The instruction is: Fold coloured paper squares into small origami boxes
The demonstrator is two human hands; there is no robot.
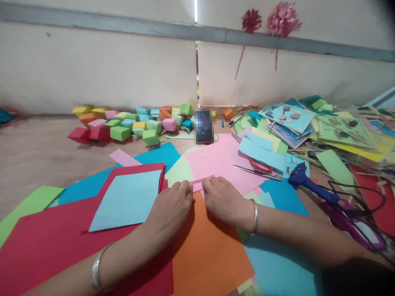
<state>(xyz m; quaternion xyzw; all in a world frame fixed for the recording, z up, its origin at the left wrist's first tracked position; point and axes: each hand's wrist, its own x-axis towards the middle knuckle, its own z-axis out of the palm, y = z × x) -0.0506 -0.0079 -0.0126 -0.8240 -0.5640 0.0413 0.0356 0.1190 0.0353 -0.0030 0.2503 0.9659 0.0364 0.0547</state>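
A narrow pink paper strip (202,183) with a lengthwise fold stretches between my two hands. My left hand (174,205) pinches its left end, fingers curled. At the other end my right hand (225,201) is closed on it the same way. Below them lies an orange paper sheet (210,250), partly under my forearms. A larger pink sheet (216,160) is spread just beyond the strip. To the left, a light blue paper piece (126,201) rests on red paper sheets (55,238). My thumbs are mostly hidden behind my fingers.
Several small paper boxes (120,132) line the back left. Red-handled scissors (261,165), a blue glue gun (311,183) with its cord, and purple scissors (352,226) lie right. Framed pebble pictures (286,117) are heaped behind. A pixelated dark object (204,126) stands near the wall.
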